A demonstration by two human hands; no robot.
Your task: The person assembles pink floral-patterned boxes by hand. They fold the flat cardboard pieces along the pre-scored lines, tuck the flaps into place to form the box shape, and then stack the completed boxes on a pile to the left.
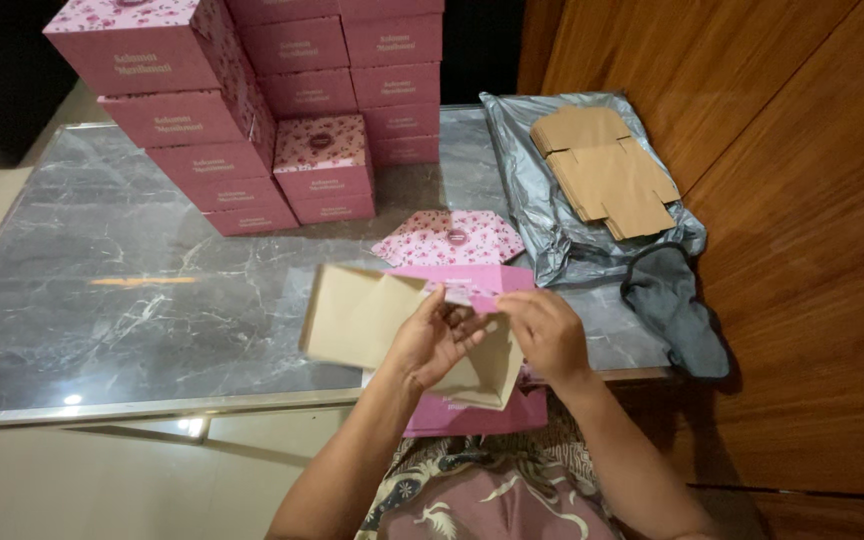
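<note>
A half-folded pink cardboard box (392,320), brown on the inside with a pink flowered lid flap, is held over the near edge of the marble table (132,290). My left hand (437,340) grips its brown inner panel from below. My right hand (547,335) pinches a pink side flap at the box's right. Both hands touch each other at the fold. Part of the pink box hangs below the table edge toward my lap.
Stacks of finished pink boxes (252,110) stand at the table's back. A grey plastic bag (562,200) with flat brown box blanks (607,170) lies at the right, a dark cloth (672,305) beside it. A wooden wall (802,200) borders the right.
</note>
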